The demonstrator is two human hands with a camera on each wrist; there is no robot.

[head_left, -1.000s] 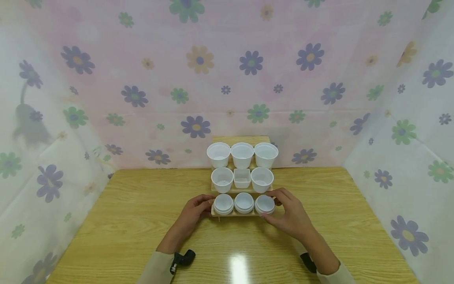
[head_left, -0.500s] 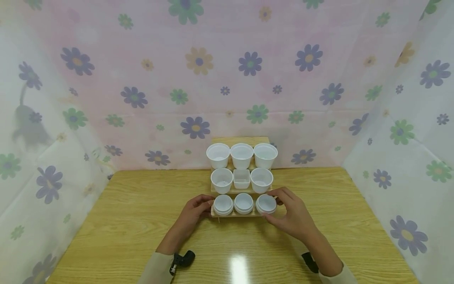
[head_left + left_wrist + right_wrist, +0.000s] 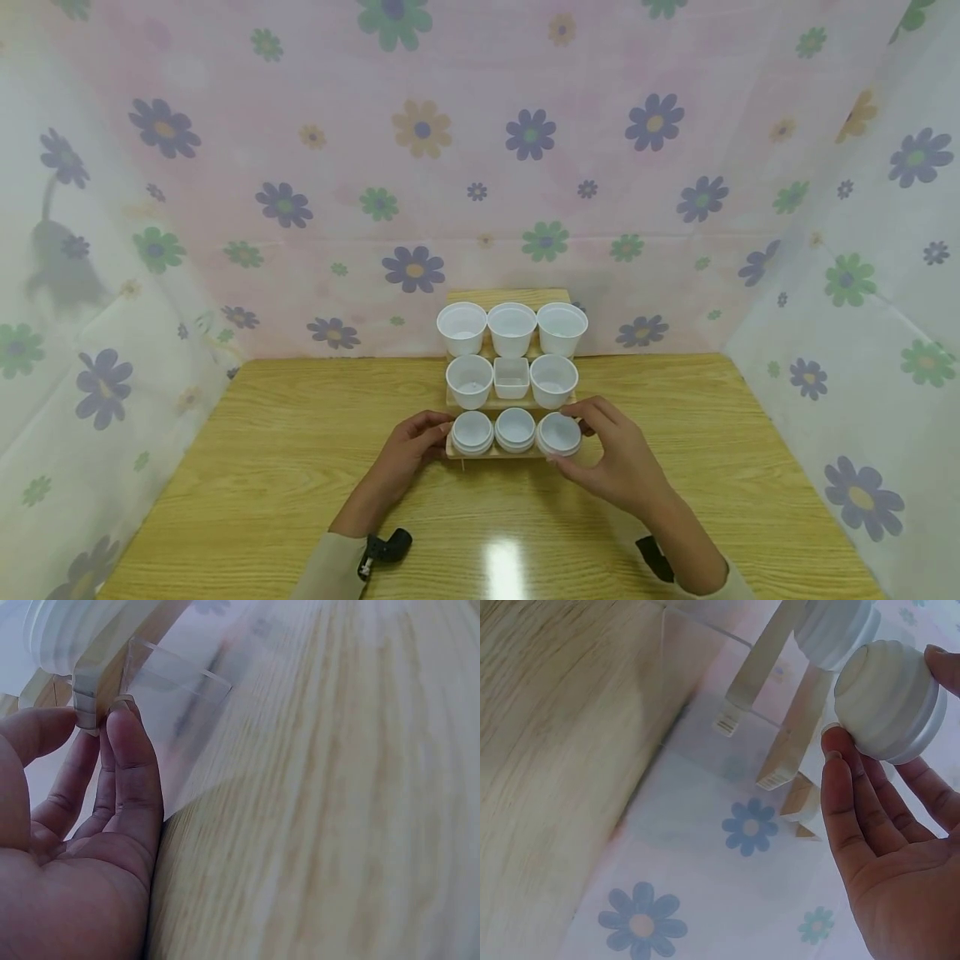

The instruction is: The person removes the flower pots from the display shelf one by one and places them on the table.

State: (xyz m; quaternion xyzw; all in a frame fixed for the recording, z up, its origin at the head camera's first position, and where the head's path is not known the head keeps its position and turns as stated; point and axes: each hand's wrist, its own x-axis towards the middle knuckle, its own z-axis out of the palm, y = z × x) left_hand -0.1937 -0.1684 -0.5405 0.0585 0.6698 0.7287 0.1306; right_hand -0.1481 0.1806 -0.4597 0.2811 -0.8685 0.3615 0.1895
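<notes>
Seen from my remote post, a ribbed white cup (image 3: 894,705) is at the right end of the near tier (image 3: 495,456), underside showing, pinched between thumb and fingers of the right grip (image 3: 618,462). The left grip (image 3: 412,442) pinches the left end of that wooden tier. Farther and left, eight white containers (image 3: 512,331) line the rack (image 3: 510,296) on the tabletop (image 3: 315,433).

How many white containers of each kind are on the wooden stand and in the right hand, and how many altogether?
Smooth round cups: 5
Square cup: 1
Ribbed round pots, one in the right hand: 3
Total: 9
</notes>
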